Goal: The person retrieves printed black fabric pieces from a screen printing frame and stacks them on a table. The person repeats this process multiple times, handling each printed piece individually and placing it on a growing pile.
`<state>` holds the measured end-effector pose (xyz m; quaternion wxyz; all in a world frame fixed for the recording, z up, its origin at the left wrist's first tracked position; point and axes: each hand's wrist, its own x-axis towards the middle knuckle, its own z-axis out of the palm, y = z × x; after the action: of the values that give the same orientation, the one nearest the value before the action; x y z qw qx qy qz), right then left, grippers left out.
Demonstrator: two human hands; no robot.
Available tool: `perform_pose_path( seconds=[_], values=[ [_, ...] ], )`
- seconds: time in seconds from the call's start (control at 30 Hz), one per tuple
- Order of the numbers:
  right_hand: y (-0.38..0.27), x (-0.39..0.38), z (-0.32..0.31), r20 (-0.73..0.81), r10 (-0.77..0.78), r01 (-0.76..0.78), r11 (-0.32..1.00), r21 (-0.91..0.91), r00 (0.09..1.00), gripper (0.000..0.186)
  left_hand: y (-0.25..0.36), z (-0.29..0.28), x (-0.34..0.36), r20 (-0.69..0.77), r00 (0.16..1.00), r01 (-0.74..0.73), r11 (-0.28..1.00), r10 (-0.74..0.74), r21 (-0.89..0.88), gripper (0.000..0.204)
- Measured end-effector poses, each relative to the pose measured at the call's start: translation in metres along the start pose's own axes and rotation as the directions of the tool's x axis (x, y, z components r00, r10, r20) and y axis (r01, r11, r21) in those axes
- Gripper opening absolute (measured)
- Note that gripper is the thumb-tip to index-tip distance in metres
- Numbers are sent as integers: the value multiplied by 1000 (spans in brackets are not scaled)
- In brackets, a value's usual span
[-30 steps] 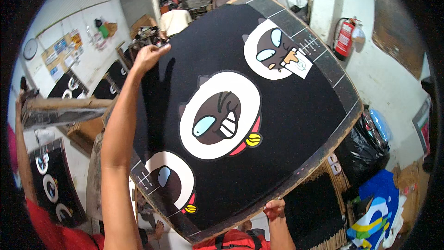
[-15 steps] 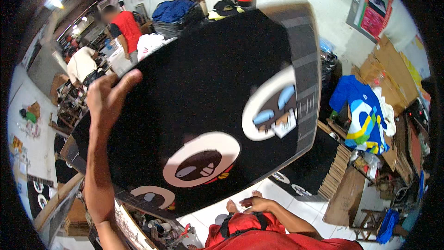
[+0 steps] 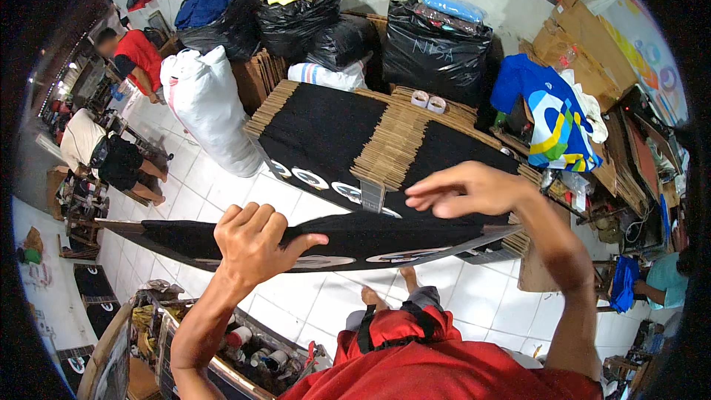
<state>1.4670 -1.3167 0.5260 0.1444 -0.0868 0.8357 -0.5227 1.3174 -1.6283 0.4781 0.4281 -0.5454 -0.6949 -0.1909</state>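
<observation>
My left hand [image 3: 253,246] is closed over the upper edge of a wide black fabric-covered board [image 3: 178,237], its thumb lying along the edge. The board stands tilted across in front of me, seen nearly edge-on, with parts of pale printed cartoon eyes showing on its face. Above the board's right part hovers my right hand [image 3: 474,189], fingers stretched out and holding nothing; whether it touches the board I cannot tell. Behind lie stacks of similar black boards [image 3: 318,122], with a bundle of brown-edged boards [image 3: 392,144] among them.
A white sack [image 3: 207,107] and black plastic bags [image 3: 437,52] line the wall. Two tape rolls [image 3: 428,101] sit behind the stacks. At lower left is a cluttered shelf with cans [image 3: 270,359]. A blue shirt [image 3: 552,111] lies at right. Two people work at far left.
The board has swung down from a raised, face-on position to nearly edge-on. My left hand came lower and rightward with it. My right hand rose from near my lap to above the board.
</observation>
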Motion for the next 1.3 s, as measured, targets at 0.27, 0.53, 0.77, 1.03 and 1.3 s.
perform_pose_path(
  seconds=[0.27,0.53,0.77,1.03,1.3],
  values=[
    [145,72,27,379,533,-521,841,-143,757,44,-2,28,4,-10,999,-44,994,44,-104,57],
    [167,45,-1,409,423,-527,830,185,809,26,12,67,17,-30,999,-23,970,16,-243,58],
    [137,21,-55,-132,308,-264,925,273,942,14,24,93,49,12,999,-42,954,48,-296,58],
    [5,-32,-83,-244,-123,-6,884,-467,962,18,28,123,81,5,998,-56,944,61,-326,57],
    [-47,-52,-82,-90,-113,61,890,-453,989,43,29,158,105,2,997,-75,946,80,-314,56]
  ],
)
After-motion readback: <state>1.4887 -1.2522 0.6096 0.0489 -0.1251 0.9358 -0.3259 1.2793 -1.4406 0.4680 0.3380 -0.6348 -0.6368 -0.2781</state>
